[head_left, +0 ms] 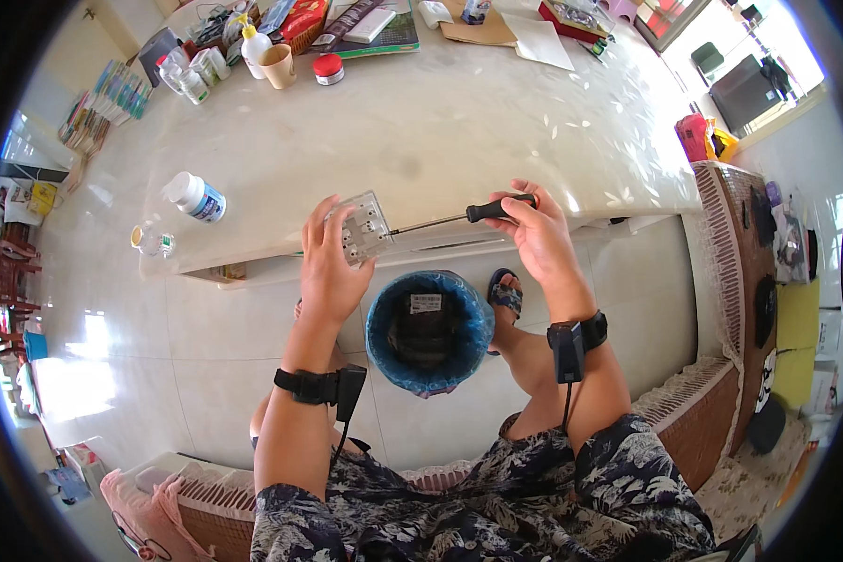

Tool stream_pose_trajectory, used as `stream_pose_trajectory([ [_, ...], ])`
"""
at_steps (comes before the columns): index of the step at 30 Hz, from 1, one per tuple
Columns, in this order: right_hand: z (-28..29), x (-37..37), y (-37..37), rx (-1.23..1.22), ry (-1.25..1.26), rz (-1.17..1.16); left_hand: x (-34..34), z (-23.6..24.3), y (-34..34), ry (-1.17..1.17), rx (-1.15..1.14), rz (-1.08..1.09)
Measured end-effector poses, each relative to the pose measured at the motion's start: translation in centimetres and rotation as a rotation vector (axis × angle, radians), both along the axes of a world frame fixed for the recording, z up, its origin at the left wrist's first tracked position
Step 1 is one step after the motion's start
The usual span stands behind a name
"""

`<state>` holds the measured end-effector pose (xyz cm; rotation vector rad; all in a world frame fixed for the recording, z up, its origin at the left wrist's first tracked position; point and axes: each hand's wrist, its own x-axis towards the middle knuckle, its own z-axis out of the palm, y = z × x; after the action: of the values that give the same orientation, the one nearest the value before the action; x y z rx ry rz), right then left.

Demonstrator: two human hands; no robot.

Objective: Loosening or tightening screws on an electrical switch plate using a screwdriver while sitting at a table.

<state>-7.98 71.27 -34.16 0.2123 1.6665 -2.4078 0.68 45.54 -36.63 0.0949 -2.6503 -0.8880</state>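
Observation:
In my left hand (pixel 326 258) is a square, pale, partly see-through plate (pixel 365 228) that looks like the back of a wall socket or switch, with small metal parts. The fingers grip its left edge and hold it tilted at the table's front edge. My right hand (pixel 537 229) is closed round the black handle of a screwdriver (pixel 440 223). Its long shaft points left, and the tip meets or nearly meets the plate's right side; contact is too small to tell. Below both hands stands a bin (pixel 380 348) lined with a blue bag, between my legs.
The pale table (pixel 534 122) spreads ahead. On its left are a white bottle (pixel 197 198) and a clear jar (pixel 153 241). Farther back stand a paper cup (pixel 277 66), a pump bottle (pixel 254 45) and a red-lidded jar (pixel 328 69). A wooden bench (pixel 688 403) runs along the right.

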Motion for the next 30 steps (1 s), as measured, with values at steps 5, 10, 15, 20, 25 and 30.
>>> stream_pose_trajectory([
  [5,-0.2,0.0,-0.7,0.065,-0.043,0.112,-0.4,-1.4,-1.4,0.065,-0.005,-0.021],
  [10,-0.9,-0.1,-0.3,0.215,-0.072,0.162,-0.3,-1.3,-1.8,0.053,0.005,-0.003],
  [15,-0.8,0.0,-0.3,0.029,-0.02,0.182,-0.1,-1.5,-2.0,-0.017,-0.02,-0.023],
  [20,0.3,0.5,-0.7,0.104,-0.1,0.243,0.3,-1.8,-2.5,-0.014,-0.004,-0.046],
  [25,-0.9,0.1,0.0,0.044,-0.043,0.226,0.2,-1.2,-1.9,-0.047,0.023,-0.053],
  [30,-0.9,0.0,0.2,-0.069,-0.024,0.234,0.1,-1.3,-2.0,-0.026,0.015,-0.054],
])
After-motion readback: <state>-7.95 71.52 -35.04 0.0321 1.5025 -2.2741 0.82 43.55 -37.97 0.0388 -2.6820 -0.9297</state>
